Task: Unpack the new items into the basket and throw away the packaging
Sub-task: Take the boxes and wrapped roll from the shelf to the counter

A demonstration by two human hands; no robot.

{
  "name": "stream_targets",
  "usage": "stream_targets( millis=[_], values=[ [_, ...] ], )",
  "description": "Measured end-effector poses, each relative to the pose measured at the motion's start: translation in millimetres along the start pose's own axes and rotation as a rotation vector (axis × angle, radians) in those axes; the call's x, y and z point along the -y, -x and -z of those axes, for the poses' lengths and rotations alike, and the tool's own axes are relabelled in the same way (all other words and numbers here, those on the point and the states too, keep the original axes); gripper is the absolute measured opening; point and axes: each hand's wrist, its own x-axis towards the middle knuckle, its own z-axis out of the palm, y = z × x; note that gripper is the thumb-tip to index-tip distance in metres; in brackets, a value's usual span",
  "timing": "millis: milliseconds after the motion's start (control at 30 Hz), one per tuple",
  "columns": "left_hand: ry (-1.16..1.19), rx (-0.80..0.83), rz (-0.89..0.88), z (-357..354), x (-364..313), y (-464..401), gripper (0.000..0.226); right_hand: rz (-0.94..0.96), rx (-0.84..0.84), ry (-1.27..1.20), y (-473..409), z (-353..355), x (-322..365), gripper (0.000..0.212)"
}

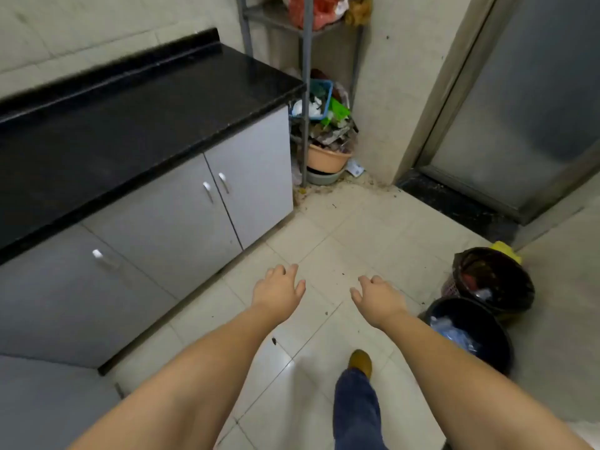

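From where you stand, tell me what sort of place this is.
Probably a home kitchen or utility corner: a black stone countertop over grey cabinet doors, two black-lined waste bins, and a cluttered metal shelf rack.

A single wide-angle view looks from the person's head, forward and steeply down onto the pale tiled floor (341, 228). The long black stone countertop (130, 102) serves as landmark: it runs along the frame's left, bowed by the lens. Right of it, at the far end, stands a grey metal shelf rack (305, 92); further right, near the frame edge, two black-lined waste bins (493, 280). No second view exists.
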Motion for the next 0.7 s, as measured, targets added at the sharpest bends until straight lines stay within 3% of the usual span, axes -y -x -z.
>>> stream_targets(
  millis=[400, 700],
  values=[
    [0.089, -0.082, 0.038, 97.8, -104.7, -231.8, 0.048, 0.005, -0.08, 0.061, -225.9, 172.4, -109.8, 0.046],
    [0.126, -0.247, 0.062, 197.3, -81.7, -419.0, 0.047, 0.145, -0.207, 0.069, -416.8, 289.6, -74.5, 0.042]
  ],
)
